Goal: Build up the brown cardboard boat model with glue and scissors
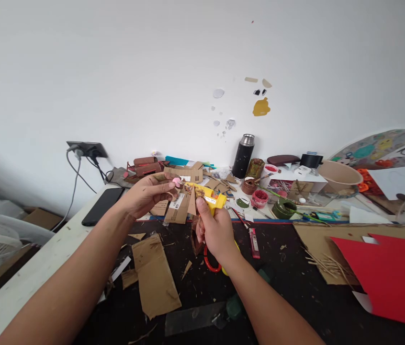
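Note:
My right hand (214,231) is closed around a yellow glue gun (212,198), its nozzle pointing left at a small cardboard piece (180,207). My left hand (147,193) pinches that cardboard piece by its top, fingers closed, and a small pink bit (176,181) shows at the fingertips. Both hands are raised above the dark work mat (285,268). An orange ring (210,262) lies on the mat just below my right wrist.
Cardboard scraps (155,275) lie on the mat at left. A red sheet (392,275) on cardboard lies at right. A black phone (102,205), black flask (242,155), paint pots (260,197), a bowl (339,175) and a cutter (253,242) crowd the back.

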{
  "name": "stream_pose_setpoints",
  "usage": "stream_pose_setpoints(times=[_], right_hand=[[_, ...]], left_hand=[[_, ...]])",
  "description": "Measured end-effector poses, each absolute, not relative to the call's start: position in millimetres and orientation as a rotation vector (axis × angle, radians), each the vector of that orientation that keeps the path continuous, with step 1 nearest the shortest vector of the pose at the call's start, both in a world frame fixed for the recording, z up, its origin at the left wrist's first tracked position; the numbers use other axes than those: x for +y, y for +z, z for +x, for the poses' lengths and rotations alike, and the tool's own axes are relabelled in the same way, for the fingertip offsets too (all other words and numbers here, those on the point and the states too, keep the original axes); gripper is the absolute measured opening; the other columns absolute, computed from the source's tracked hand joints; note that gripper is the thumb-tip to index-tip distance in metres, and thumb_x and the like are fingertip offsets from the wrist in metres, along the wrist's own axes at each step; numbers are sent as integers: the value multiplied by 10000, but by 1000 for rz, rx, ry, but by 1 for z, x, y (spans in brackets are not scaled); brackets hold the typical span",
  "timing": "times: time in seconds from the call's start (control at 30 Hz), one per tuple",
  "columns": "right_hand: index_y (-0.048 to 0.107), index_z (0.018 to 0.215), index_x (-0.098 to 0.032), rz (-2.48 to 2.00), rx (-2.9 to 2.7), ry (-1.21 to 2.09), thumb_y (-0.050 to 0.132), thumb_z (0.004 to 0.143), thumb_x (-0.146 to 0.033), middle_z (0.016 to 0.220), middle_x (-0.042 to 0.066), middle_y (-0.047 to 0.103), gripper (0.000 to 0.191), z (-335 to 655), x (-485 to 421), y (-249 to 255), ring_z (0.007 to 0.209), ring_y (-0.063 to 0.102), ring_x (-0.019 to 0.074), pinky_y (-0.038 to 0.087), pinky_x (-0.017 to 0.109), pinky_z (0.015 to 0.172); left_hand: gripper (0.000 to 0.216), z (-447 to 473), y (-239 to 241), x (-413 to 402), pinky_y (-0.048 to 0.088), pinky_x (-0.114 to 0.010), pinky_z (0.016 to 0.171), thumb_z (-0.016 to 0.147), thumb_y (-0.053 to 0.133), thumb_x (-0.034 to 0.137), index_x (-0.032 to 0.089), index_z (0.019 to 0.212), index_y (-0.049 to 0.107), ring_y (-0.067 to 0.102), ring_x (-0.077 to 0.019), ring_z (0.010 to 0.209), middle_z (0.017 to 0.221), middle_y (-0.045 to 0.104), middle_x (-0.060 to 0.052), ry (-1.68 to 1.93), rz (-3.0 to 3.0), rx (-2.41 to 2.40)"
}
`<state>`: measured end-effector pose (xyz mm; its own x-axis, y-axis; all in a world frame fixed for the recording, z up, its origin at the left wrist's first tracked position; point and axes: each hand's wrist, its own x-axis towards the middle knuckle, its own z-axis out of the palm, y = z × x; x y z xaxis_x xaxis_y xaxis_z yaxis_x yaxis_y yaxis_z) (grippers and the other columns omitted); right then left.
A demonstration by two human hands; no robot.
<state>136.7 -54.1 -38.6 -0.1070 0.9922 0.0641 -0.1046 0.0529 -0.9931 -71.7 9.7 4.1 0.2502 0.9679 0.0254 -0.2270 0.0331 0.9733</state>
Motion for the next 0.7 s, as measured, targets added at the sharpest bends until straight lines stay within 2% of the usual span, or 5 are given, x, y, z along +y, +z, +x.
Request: stream_pose_setpoints(times=[0.17, 0.7], right_hand=[[436, 495, -262, -1044, -1272, 1274, 538, 898, -907, 362, -14, 431, 767, 136, -54, -41, 315, 474, 120, 324, 237, 350], [432, 492, -262, -1047, -1248, 1283, 557, 865, -935, 365, -24, 420, 779, 136, -54, -39, 308, 471, 117, 319, 236, 344]], left_hand=[[319, -71, 4, 10, 602, -262, 671, 726, 1016, 309, 170, 938, 822, 736, -168, 721, 891, 791, -72, 1134, 1150, 858], [361, -71, 2, 9, 603, -231, 666, 684, 1043, 314, 162, 918, 815, 738, -155, 732, 911, 787, -64, 1117, 1133, 883]])
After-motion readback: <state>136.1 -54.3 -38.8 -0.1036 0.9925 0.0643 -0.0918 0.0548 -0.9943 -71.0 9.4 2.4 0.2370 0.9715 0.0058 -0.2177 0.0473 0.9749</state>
